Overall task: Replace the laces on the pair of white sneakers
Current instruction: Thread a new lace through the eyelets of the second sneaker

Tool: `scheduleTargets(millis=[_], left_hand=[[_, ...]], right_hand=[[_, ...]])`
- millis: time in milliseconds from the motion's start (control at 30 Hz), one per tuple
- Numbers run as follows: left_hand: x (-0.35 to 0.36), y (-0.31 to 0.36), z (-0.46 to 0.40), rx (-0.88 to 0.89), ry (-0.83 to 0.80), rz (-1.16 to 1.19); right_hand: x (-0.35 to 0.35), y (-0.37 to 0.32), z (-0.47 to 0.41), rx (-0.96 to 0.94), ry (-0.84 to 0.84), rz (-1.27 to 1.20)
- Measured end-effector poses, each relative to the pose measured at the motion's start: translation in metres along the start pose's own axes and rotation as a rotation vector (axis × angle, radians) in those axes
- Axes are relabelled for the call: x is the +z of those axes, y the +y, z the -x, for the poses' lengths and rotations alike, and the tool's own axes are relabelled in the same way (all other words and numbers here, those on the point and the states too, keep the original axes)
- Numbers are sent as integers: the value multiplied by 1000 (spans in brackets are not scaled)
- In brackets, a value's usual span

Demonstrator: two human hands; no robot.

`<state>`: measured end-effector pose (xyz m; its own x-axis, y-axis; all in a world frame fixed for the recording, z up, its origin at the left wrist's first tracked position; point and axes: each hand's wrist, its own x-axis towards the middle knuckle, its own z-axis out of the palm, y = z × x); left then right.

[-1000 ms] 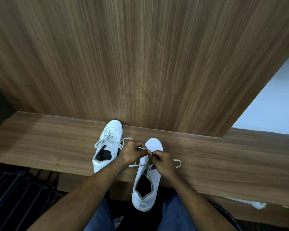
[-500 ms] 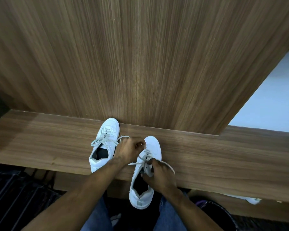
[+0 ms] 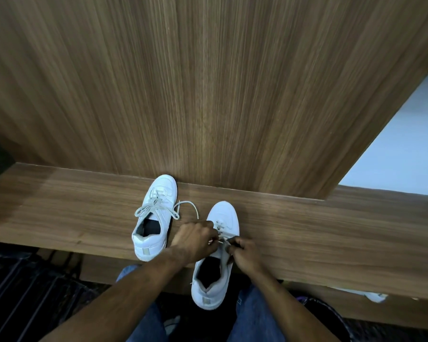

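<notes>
Two white sneakers on the wooden desk [image 3: 331, 233], toes toward the wood panel [image 3: 208, 95]. Left sneaker [image 3: 156, 218] sits apart, laced, its bow loose across the tongue. Right sneaker [image 3: 219, 255] lies nearer you, heel overhanging the desk edge. Your left hand [image 3: 194, 239] has its fingers curled at the eyelets, grip closed on the lace [image 3: 220, 240]. Your right hand [image 3: 245, 253] pinches the same lace from the other side. Jeans [image 3: 255, 317] below.
</notes>
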<state>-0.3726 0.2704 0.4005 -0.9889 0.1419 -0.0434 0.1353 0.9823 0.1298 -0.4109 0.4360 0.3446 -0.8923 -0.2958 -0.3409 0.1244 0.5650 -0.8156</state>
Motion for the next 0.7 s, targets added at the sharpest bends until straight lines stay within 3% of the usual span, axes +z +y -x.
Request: scheduleTargets(millis=[333,700], left_hand=[[-3,22,-10,-60,-157,-36],[1,34,-8,-81,-85,-120]], right_hand=[[-4,-3,5,42,-4,-172],[-3,-6,11,157,31,-374]])
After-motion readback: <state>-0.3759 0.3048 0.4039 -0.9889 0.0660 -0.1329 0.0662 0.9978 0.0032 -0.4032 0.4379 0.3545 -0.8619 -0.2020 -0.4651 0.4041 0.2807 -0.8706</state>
